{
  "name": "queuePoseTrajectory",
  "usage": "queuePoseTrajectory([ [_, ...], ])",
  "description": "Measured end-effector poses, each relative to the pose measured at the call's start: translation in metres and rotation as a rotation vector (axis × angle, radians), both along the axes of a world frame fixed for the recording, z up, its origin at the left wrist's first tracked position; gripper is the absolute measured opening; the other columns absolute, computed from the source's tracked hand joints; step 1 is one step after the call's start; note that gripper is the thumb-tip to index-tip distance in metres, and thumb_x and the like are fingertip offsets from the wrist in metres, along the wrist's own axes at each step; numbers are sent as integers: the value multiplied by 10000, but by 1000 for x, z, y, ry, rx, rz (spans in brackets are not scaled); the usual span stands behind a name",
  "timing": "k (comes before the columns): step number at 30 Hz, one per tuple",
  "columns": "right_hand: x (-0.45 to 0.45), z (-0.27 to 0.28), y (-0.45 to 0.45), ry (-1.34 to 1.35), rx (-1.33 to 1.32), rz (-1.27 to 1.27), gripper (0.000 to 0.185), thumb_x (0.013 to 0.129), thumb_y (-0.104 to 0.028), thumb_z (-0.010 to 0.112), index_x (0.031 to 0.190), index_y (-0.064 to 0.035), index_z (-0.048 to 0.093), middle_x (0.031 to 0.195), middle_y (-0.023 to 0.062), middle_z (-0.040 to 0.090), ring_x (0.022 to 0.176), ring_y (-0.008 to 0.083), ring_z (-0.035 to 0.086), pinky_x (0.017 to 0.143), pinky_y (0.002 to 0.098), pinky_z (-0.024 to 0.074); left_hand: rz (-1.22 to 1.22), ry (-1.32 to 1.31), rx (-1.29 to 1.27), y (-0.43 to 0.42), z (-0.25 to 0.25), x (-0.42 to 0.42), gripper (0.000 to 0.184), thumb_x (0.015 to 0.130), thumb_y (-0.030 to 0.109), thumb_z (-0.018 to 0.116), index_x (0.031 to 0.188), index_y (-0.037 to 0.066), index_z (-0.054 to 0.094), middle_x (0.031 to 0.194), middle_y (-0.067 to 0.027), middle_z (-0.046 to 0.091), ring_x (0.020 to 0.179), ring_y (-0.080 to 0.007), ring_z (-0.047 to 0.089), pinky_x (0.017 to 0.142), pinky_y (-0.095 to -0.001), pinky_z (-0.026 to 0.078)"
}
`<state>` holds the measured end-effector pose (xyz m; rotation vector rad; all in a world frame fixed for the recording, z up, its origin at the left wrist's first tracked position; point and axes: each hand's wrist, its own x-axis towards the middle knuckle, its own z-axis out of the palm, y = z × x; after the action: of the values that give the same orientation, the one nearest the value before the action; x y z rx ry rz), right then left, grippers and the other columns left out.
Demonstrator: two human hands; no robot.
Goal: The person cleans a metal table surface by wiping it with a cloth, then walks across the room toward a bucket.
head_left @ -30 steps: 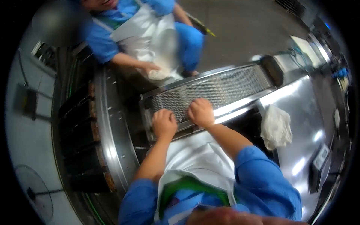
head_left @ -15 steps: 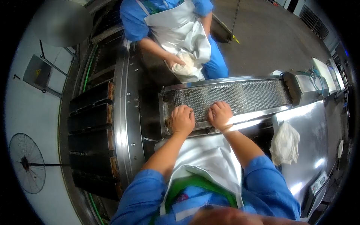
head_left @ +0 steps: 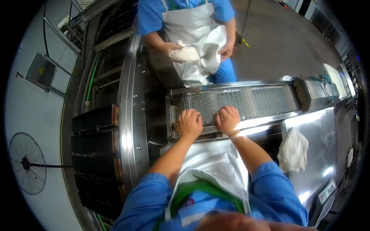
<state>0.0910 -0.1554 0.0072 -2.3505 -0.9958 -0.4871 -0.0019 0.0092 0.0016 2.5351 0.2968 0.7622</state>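
A metal mesh conveyor belt [head_left: 246,101] in a steel frame lies in front of me. My left hand [head_left: 189,123] rests on its near edge close to the left end, with fingers reaching over onto the mesh. A short way to the right, my right hand [head_left: 228,120] lies on the same near rail [head_left: 254,123], its fingers bent a little over the edge. Nothing shows in either hand; the undersides of the palms are hidden.
Across the conveyor a co-worker [head_left: 189,27] in a white apron holds a white cloth [head_left: 185,54]. A crumpled cloth [head_left: 293,150] lies on the steel table [head_left: 327,134] to my right, near a scale [head_left: 327,192]. Dark plates [head_left: 94,142] line a machine at left.
The co-worker has straightened up and raised the white cloth, and the other hand now shows at the apron. My hands stay on the conveyor edge. The dark plates at left have shifted down.
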Motion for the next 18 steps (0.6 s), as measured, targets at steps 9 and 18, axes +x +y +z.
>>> queuePoseTrajectory([
  [9,1,-1,-1,-18,13,15,119,772,-166,661,787,-73,587,874,78,570,878,287,545,785,412,436,-5,5,-10,0,-1,1,119,772,138,651,883,98,633,1000,-78,604,999,-310,535,871,-431,418],
  [18,1,0,-1,-46,45,23,118,764,-151,662,784,-73,575,861,80,570,852,289,552,758,404,440,-9,1,6,-1,-1,1,98,786,138,644,873,98,624,992,-81,603,999,-313,533,868,-436,416],
])
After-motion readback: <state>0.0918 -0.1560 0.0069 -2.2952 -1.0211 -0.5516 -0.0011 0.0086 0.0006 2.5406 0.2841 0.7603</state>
